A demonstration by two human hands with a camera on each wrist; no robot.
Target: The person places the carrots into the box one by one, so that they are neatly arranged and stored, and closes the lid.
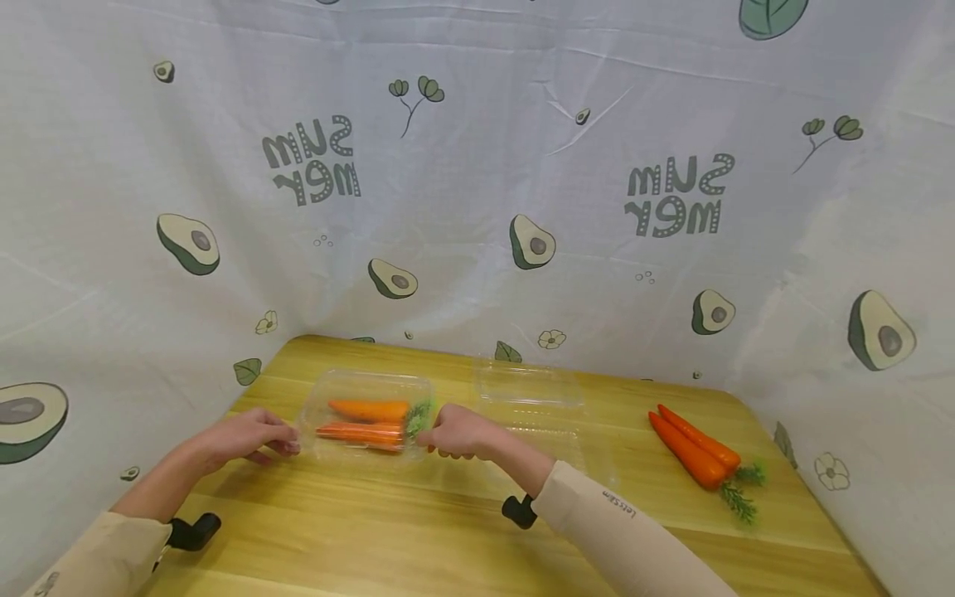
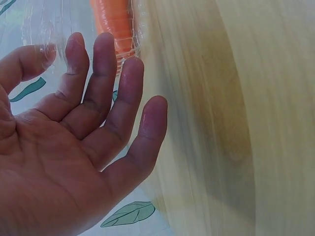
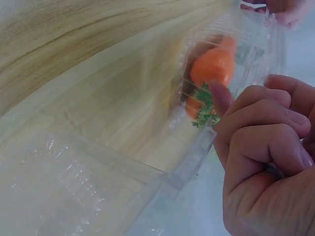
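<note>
A clear plastic box (image 1: 358,378) with carrots (image 1: 368,410) inside sits at the left of the wooden table, their green tops (image 1: 419,417) toward its right end. At the box's left end is my left hand (image 1: 257,435), its fingers spread and loosely bent; in the left wrist view the fingertips (image 2: 130,81) are right at the plastic. My right hand (image 1: 464,433) grips the box's right edge near the green tops. In the right wrist view its index finger lies along the edge, while the other fingers (image 3: 263,118) are curled toward the palm.
An open clear plastic box (image 1: 530,385) with its lid raised stands right of the carrot box, partly behind my right forearm. Two loose carrots (image 1: 694,448) with green tops lie at the right of the table (image 1: 388,531). A printed curtain (image 1: 462,207) hangs around the table.
</note>
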